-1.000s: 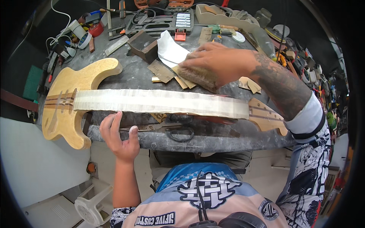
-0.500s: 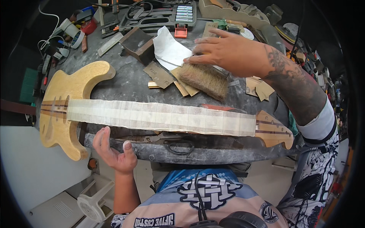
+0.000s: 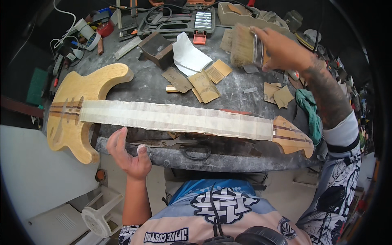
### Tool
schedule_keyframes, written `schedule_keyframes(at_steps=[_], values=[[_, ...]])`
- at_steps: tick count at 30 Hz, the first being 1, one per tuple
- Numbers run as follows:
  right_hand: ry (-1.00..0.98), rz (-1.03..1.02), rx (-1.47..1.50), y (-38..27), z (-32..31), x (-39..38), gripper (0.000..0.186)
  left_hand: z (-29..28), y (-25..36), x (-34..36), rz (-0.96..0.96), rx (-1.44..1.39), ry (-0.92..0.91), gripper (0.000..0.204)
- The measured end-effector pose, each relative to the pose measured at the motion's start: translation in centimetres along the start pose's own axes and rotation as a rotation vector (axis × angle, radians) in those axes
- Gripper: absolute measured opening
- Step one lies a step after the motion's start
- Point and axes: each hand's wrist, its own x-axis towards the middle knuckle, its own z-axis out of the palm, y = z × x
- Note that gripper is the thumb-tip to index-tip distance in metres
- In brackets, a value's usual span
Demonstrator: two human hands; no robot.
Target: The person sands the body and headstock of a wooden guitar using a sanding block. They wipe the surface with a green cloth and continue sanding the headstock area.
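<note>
While my right hand (image 3: 281,51) closes its grip on a wide bristle brush (image 3: 244,50) above the far side of the counter (image 3: 253,157), the unfinished guitar (image 3: 163,118) lies nearer me, its taped neck running left to right. My left hand (image 3: 127,153), open and empty, hovers at the near edge, closer to the neck, beside scissors (image 3: 179,145).

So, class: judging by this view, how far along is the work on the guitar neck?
Done: pale masking tape covers the neck from body to headstock. In hand: the right hand holds a wide brush above the bench; the left hand hovers open by the scissors. Left: body and headstock look bare wood.
</note>
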Motion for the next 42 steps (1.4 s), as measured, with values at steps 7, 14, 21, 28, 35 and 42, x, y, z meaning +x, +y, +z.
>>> schedule_keyframes(at_steps=[7,14,21,28,35,42], values=[[-0.042,0.007,-0.028,-8.0,-2.1,-0.2,0.061,0.1,0.3,1.0,0.051,-0.004,0.024,0.053],[0.057,-0.033,0.043,-10.9,-4.1,-0.3,0.043,0.0,0.2,0.9,0.055,-0.027,0.044,0.050],[0.195,0.026,-0.030,-10.4,-8.0,-6.6,0.034,-2.9,0.9,4.3,0.149,0.035,0.078,0.039],[0.373,0.291,-0.059,-11.3,-15.0,-19.1,0.036,3.0,-3.0,26.8,0.224,0.262,-0.549,0.037],[0.394,0.644,0.049,-14.4,-13.2,-30.9,0.037,9.2,-21.9,32.4,0.005,0.485,-1.062,0.059],[0.404,1.002,0.167,-17.5,-9.0,-41.1,0.034,12.6,-22.1,30.2,0.056,0.374,-1.009,0.036]])
